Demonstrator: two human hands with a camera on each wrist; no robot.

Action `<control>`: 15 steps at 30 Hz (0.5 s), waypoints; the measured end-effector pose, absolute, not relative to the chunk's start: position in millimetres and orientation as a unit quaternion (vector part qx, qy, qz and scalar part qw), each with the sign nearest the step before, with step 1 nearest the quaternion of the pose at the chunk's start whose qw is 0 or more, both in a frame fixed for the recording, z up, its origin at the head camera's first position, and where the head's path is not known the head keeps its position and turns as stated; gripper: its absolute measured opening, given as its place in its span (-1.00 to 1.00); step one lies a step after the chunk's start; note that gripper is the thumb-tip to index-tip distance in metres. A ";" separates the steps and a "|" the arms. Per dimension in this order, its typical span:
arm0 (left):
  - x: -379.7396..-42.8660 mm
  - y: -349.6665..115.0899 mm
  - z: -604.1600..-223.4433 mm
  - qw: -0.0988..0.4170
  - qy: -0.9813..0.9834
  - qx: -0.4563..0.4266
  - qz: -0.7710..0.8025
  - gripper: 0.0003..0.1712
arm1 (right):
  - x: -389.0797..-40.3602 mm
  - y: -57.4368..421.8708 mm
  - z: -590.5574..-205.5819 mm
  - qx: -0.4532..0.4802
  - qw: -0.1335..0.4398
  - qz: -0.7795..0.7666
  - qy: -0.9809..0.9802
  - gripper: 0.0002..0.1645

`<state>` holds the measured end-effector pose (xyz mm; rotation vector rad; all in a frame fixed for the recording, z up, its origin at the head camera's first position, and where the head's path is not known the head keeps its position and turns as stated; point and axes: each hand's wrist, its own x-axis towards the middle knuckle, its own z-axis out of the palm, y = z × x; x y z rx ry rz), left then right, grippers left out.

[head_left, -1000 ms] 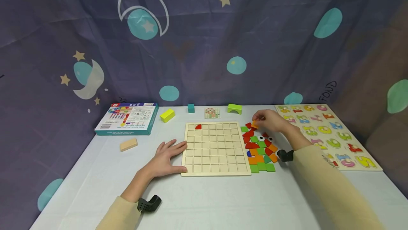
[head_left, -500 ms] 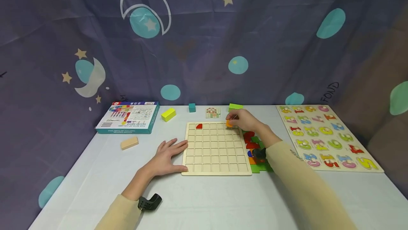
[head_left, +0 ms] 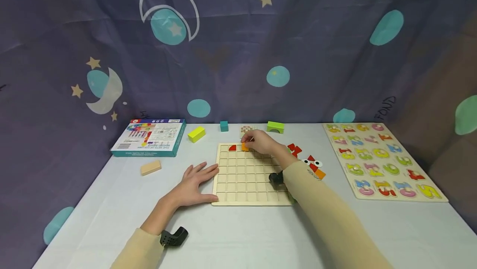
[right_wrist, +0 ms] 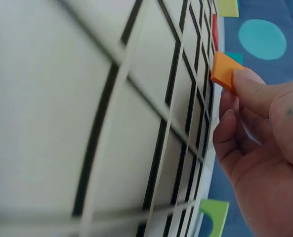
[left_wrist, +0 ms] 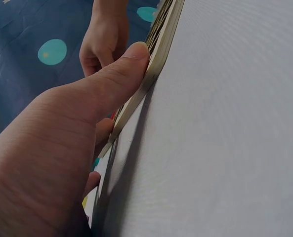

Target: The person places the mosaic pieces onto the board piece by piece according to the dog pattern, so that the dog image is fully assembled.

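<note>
Right-hand grip (head_left: 259,141): thumb and fingers pinching a flat orange four-sided tile (right_wrist: 225,70) near one edge, presumably so the rest juts past the fingertips and can be lined up by eye
Orange tile's place: at the far row of a pale wooden gridded board (head_left: 242,174), just right of a red quarter-circle piece (head_left: 232,147); from here I can't tell whether it touches the wood
Left-hand grip (head_left: 191,186): fingers spread along the board's left side, thumb on the near corner, most likely to stop it sliding
Board: flat on the white-covered worktop (head_left: 223,236), between the two hands, which seems to suit both
Loose red pieces (head_left: 297,150): scattered right of the board among other colours, partly hidden by the right arm, probably there for a short reach
Small patterned card (head_left: 246,129): behind the board, partly covered by the right hand, perhaps set there to be in sight
</note>
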<state>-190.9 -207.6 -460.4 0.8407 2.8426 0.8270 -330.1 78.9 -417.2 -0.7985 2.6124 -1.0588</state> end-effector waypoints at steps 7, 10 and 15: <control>-189.9 -211.5 -459.2 0.033 0.922 0.267 0.279 0.07 | -335.2 60.5 -419.6 -0.268 0.092 -0.340 0.897 -0.84; -189.9 -210.9 -458.6 0.035 0.920 0.268 0.284 0.07 | -335.3 58.1 -420.3 -0.268 0.086 -0.330 0.901 -0.84; -189.8 -208.8 -458.4 0.034 0.918 0.272 0.287 0.08 | -334.6 57.8 -421.7 -0.264 0.081 -0.314 0.908 -0.83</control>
